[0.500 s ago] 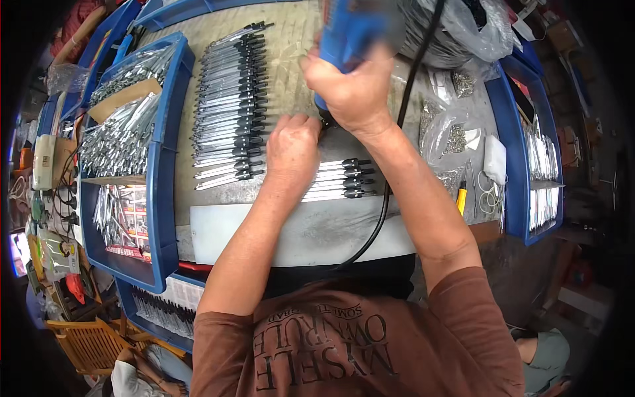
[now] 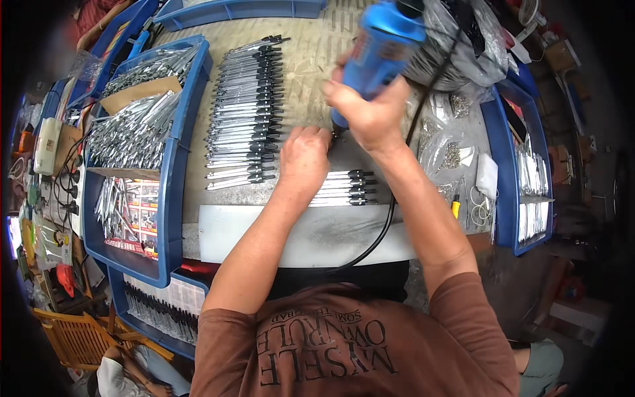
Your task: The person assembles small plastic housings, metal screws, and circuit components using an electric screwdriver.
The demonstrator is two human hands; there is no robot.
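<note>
My right hand (image 2: 374,109) is wrapped round a blue corded power tool (image 2: 378,59) that looks like an electric drill. The tool is tilted, its narrow lower end beside my left hand (image 2: 305,155). The fingers of my left hand are closed by that end; what they pinch is hidden. Beneath and right of my left wrist lies a short row of silver rod-shaped bits with black collars (image 2: 344,188). To the left of that hand runs a long column of similar silver bits (image 2: 243,112), laid side by side.
A blue divided bin (image 2: 173,149) heaped with silver rods stands at the left. Another blue bin (image 2: 504,165) holds rods at the right. Plastic bags of small parts (image 2: 452,155) and a yellow-handled tool (image 2: 456,206) lie right of my forearm. The tool's black cable (image 2: 377,241) loops over a white board (image 2: 264,231).
The view has shifted a little, moving the table to the right in the picture. The power tool's top now leans farther right. My left hand stays closed by its lower end.
</note>
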